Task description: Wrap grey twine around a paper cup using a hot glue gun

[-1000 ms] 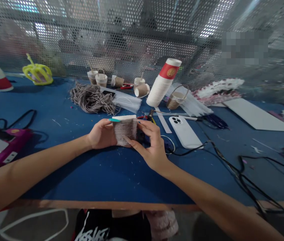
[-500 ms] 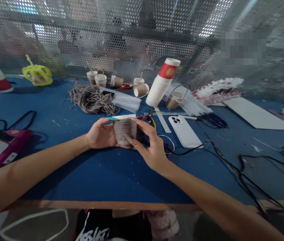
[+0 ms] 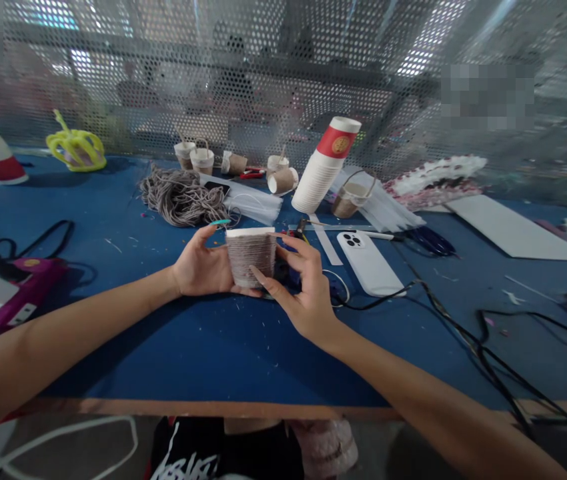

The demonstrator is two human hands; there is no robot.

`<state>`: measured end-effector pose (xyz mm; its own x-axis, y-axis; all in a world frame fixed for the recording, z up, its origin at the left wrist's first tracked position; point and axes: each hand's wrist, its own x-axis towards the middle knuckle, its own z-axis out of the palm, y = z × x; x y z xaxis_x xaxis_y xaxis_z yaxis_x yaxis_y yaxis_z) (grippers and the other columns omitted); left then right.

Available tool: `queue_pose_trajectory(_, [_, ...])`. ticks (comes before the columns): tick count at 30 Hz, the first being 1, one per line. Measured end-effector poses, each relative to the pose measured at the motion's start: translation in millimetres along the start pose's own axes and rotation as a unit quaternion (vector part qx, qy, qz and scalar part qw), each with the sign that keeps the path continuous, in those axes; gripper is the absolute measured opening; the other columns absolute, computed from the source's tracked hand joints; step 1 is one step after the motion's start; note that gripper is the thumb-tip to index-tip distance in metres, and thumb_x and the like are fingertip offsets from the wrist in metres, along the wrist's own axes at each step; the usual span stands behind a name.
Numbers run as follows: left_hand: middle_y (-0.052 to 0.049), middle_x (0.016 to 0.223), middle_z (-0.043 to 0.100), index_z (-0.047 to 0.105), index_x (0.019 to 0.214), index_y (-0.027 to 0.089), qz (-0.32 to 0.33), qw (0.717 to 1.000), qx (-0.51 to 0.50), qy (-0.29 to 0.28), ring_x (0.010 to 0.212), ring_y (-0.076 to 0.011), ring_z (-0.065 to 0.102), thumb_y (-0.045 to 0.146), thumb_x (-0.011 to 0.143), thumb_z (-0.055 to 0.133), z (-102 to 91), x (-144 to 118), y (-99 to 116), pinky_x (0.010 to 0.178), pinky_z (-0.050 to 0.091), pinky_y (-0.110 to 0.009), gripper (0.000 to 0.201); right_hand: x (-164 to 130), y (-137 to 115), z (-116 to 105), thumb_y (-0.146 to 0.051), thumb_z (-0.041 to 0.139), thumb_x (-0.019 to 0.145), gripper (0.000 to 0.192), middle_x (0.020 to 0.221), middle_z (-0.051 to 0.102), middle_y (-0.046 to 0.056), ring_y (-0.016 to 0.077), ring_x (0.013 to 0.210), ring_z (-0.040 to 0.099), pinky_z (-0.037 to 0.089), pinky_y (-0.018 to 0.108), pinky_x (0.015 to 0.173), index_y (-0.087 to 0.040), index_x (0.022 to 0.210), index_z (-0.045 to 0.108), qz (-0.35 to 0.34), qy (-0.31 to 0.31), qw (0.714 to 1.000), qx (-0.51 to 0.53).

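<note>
Okay, so the thing in play is the cup (image 3: 252, 260), roughly upright between both hands, above the counter (image 3: 163, 360) near its front edge. It's got rows of grey-brown yarn around the side, and a white strip shows bare at the rim.

The left hand (image 3: 202, 267) holds it from behind and below: fingers under the base, thumb lifted clear of the wall. The right hand (image 3: 308, 290) has a pinch on it, thumb pressed on the yarn at the front, other fingers over at the cup's right side. Can't tell if the base also touches the counter.

Looks to me like the checking or smoothing stage of the wrap, since most of the wall is covered. Next move, I'd say, calls for a light, steady left hold while the right thumb presses the rows flat. Squeeze too hard and the wall could dent, or rows might slip.

Around the cup: loose yarn (image 3: 181, 193) beyond it to the left, a stack (image 3: 313, 180) of cups beyond it to the right, and a phone (image 3: 371, 263) right of it.
</note>
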<state>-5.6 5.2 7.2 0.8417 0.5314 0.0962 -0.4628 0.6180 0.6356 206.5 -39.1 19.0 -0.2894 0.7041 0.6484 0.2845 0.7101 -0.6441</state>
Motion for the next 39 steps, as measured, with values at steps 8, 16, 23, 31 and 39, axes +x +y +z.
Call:
queue_pose_trajectory(8, [-0.018,0.134,0.063,0.054,0.134,0.018,0.005,0.995,0.07,0.069,0.133,-0.0385,0.051,0.082,0.08,0.04,0.0,2.0,1.2,0.105,0.041,-0.055,0.085,1.1,-2.7,0.6,-0.033,0.068,0.089,0.053,0.138,0.056,0.009,0.0258,0.125,0.061,0.055,0.049,0.106,-0.03,0.135,0.042,0.015,0.011,1.0,-0.007])
queue_pose_trajectory(16, [-0.012,0.119,0.068,0.058,0.123,0.02,0.081,0.952,0.199,0.217,0.113,-0.0305,0.063,0.044,0.056,0.091,12.9,9.3,-15.3,0.1,0.047,-0.047,0.079,0.6,0.8,-0.4,-0.029,0.066,0.089,0.054,0.138,0.057,0.011,0.028,0.125,0.059,0.051,0.052,0.106,-0.029,0.137,0.04,0.03,-0.044,0.996,-0.067])
queue_pose_trajectory(23, [-0.013,0.12,0.066,0.053,0.118,0.016,0.207,0.852,0.342,0.34,0.116,-0.0306,0.059,0.047,0.063,0.083,15.5,10.7,-15.3,0.104,0.043,-0.046,0.07,10.2,4.2,-15.0,-0.019,0.062,0.082,0.051,0.124,0.061,0.011,0.0288,0.115,0.059,0.051,0.052,0.098,-0.026,0.13,0.047,-0.05,-0.023,0.989,-0.137])
queue_pose_trajectory(31, [-0.016,0.11,0.063,0.044,0.126,0.015,0.111,0.734,0.564,0.362,0.105,-0.036,0.059,0.06,0.067,0.073,16.5,2.5,-9.9,0.097,0.042,-0.055,0.079,69.6,20.2,-36.0,-0.03,0.065,0.08,0.015,0.091,0.068,0.005,0.0195,0.083,0.063,0.055,0.04,0.078,-0.023,0.091,0.057,0.142,0.021,0.989,-0.044])
queue_pose_trajectory(39, [-0.022,0.132,0.05,0.029,0.133,0.015,0.124,0.784,0.522,0.311,0.124,-0.038,0.049,0.06,0.07,0.071,8.1,5.3,-11.8,0.104,0.039,-0.053,0.088,157.1,20.8,30.6,-0.007,0.072,0.078,0.022,0.079,0.067,0.002,0.0134,0.07,0.065,0.055,0.027,0.062,-0.018,0.081,0.053,0.28,-0.209,0.936,0.035])
